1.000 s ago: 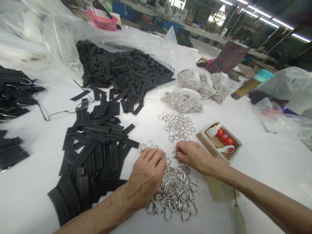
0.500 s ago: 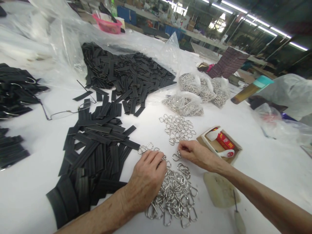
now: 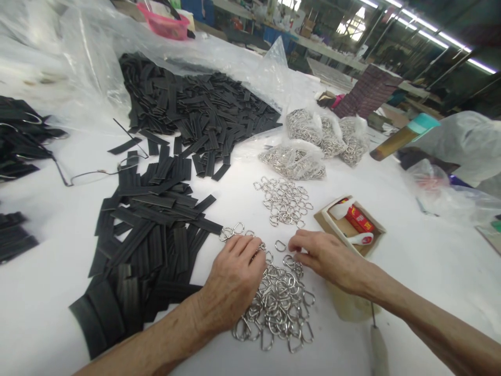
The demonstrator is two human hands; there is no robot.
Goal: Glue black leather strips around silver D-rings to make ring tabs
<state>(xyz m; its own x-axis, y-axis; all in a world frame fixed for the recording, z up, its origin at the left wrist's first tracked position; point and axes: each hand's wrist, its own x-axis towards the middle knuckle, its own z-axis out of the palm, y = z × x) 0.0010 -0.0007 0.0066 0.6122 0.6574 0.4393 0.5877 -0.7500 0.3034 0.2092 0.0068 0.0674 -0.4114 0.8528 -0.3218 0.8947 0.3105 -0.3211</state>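
My left hand [image 3: 235, 279] rests at the upper left of a heap of silver metal D-rings [image 3: 279, 297], its fingers bent and closed over a few of the rings. Its fingertips are partly hidden. Across the heap, my right hand [image 3: 326, 256] hovers by the rings with thumb and forefinger apart, holding nothing that I can see. One loose D-ring [image 3: 280, 245] lies just left of its fingertips. Farther off, a flat spread of D-rings [image 3: 285, 201] covers a patch of the white table. Black flat strips [image 3: 156, 230] are piled left of my left hand.
A larger black strip pile [image 3: 203, 109] lies behind, near plastic sheeting. Bagged rings [image 3: 293, 159] stand beyond the spread. At right are an open small box [image 3: 324, 216], a teal-lidded bottle [image 3: 407, 136] and an awl-like tool [image 3: 378, 344]. Eyeglasses [image 3: 97, 172] lie at left.
My right hand has let go of the D-ring it pinched, and its fingers have parted and shifted toward the heap. The left hand stays on its rings. The view has tilted down slightly.
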